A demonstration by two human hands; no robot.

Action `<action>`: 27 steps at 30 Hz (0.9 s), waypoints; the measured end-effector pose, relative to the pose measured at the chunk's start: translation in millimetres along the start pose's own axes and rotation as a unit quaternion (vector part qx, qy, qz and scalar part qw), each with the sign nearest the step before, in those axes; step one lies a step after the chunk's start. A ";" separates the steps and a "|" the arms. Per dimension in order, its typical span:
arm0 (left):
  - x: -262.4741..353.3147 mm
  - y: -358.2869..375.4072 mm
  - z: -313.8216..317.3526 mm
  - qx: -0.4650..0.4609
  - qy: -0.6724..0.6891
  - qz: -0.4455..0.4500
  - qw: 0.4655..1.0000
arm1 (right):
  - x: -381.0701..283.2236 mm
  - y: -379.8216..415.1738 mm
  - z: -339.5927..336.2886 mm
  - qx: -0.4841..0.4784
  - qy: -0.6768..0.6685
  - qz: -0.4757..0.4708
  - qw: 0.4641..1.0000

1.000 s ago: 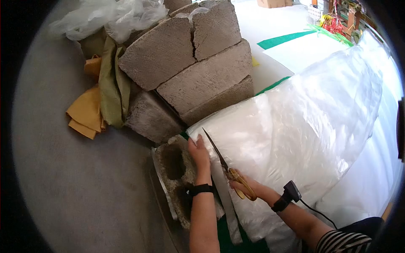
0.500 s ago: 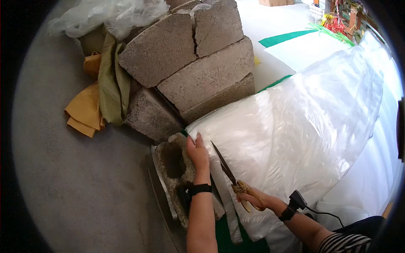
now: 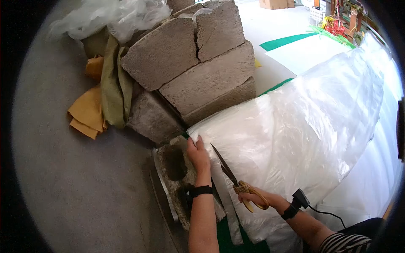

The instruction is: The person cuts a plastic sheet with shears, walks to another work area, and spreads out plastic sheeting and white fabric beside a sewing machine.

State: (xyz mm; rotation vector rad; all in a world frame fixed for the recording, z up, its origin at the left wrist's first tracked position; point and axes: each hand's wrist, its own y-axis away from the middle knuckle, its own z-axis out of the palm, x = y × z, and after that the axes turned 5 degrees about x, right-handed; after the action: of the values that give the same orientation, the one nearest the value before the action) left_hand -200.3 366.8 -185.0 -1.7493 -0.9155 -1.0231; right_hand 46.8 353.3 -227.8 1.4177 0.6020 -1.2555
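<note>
A broad sheet of clear plastic film [image 3: 295, 126], layered and wrinkled, stretches from the middle of the view to the upper right. My left hand [image 3: 198, 155] grips its left edge, with the fingers partly hidden behind the film. In my right hand [image 3: 257, 196] is a pair of scissors [image 3: 228, 170] with gold-coloured handles. The blades point up and left over the film and stand slightly apart. A narrow strip of film [image 3: 231, 217] hangs along the near edge, beside the scissors.
Stacked concrete blocks [image 3: 211, 84] rise behind my left hand, and a hollow block [image 3: 190, 198] lies under my left forearm. Olive and mustard cloths [image 3: 114, 84] drape at left, below crumpled plastic [image 3: 122, 19]. Green material [image 3: 228, 236] shows beneath the film. A cable [image 3: 329, 213] trails from my right wrist.
The whole view has shifted very slightly. Both hands and the scissors keep nearly the same place against the film.
</note>
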 end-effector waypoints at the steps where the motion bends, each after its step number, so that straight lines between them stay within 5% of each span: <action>1: 8.3 3.7 -1.3 0.000 -0.023 -0.005 1.000 | 5.1 1.2 0.1 -0.003 -0.015 0.001 1.000; 8: -13.8 5.0 7.4 0.018 0.020 0.015 1.000 | -11.6 -26.7 1.3 0.083 0.052 -0.064 0.993; 10: -9.7 5.4 6.4 -0.011 0.111 -0.017 0.994 | -27.9 -36.4 -1.4 0.047 -0.017 -0.080 0.996; 13: -4.8 8.0 1.7 -0.017 0.012 -0.022 1.000 | -37.0 -42.4 -6.1 0.027 -0.020 -0.064 0.997; 16: -1.5 12.1 2.3 -0.032 0.078 -0.043 0.996 | -28.1 -43.7 -1.2 0.042 -0.110 -0.107 0.987; 19: -36.7 7.9 12.9 0.030 0.037 -0.004 0.999 | -24.3 -44.4 2.1 0.043 -0.119 -0.058 0.990; 27: -7.4 14.3 3.3 -0.015 0.075 -0.033 0.997 | -26.6 -58.7 -5.5 0.066 -0.032 -0.063 0.995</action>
State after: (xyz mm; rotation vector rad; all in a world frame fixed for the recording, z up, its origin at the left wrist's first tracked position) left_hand -189.7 363.9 -197.2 -1.6511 -0.8718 -1.2004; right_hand -11.2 381.8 -226.9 1.4598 0.5806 -1.4576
